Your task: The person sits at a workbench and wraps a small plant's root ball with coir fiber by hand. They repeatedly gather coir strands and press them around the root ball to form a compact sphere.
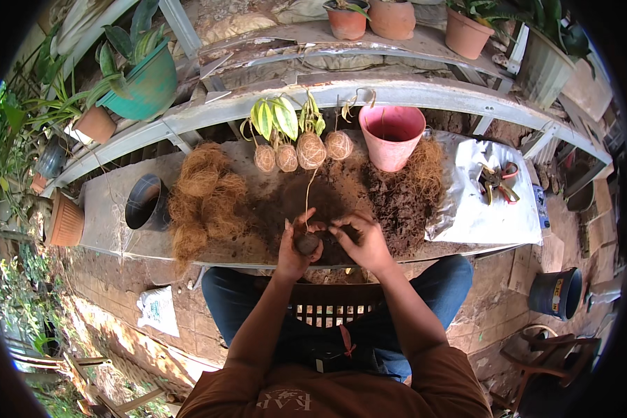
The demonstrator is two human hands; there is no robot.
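Observation:
My left hand [292, 252] cups a dark, round ball of soil [306, 243] near the table's front edge. A thin pale stem [309, 198] rises from the ball and leans away from me. Just to the right hovers my right hand [363, 241], thumb and fingertips close together; whether anything small is between them cannot be made out. Loose dark soil [313, 196] is spread over the tabletop beyond both hands. At the back stand several string-wrapped plant balls [311, 150], some with green leaves.
Coconut fibre [206, 190] and a black pot [147, 202] lie left. A pink pot [392, 138] stands behind a dark soil heap [402, 214]. Pruning shears [496, 183] rest on a silver plastic sheet [465, 209] at right. A metal-framed shelf [313, 96] bounds the back.

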